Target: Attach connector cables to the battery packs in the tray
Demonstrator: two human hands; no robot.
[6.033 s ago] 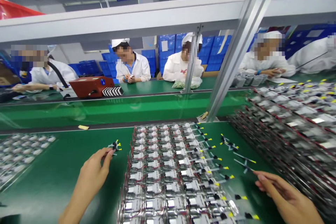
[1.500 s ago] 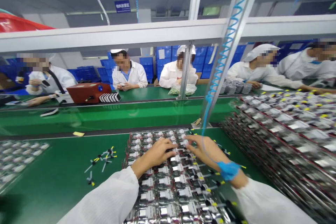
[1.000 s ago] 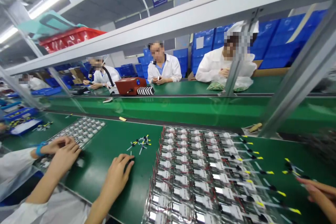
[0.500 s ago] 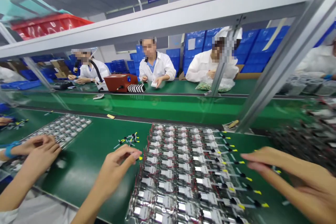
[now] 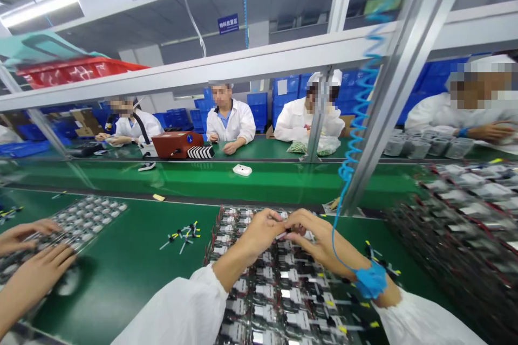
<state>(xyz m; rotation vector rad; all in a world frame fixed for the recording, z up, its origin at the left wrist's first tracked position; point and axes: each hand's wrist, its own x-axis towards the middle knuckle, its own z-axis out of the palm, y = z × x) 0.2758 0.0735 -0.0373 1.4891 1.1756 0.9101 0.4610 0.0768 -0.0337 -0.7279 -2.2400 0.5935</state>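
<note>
My left hand (image 5: pixel 259 236) and my right hand (image 5: pixel 315 234) meet above the far part of a clear tray (image 5: pixel 265 294). The tray holds rows of small white-labelled parts with red wires. Both hands pinch with fingers bent inward, and a small black piece (image 5: pixel 287 230) shows between the fingertips; its exact kind is mostly hidden. Around my right wrist is a blue strap (image 5: pixel 371 280) with a coiled blue cord (image 5: pixel 358 124). Short strips with black middles and yellow tips (image 5: pixel 360 328) lie along the tray's right side.
More yellow-tipped pieces (image 5: pixel 184 235) lie loose left of the tray. Stacked filled trays (image 5: pixel 457 215) stand at the right. A co-worker's hands (image 5: pixel 44 264) work over another tray (image 5: pixel 91 215). A metal post (image 5: pixel 388 118) rises behind. A white device (image 5: pixel 243 170) lies on the green strip beyond.
My hands, apart on either side of the tray before, have come together above it. The view has tilted up. The white device across the line has left a co-worker's hand and lies nearer.
</note>
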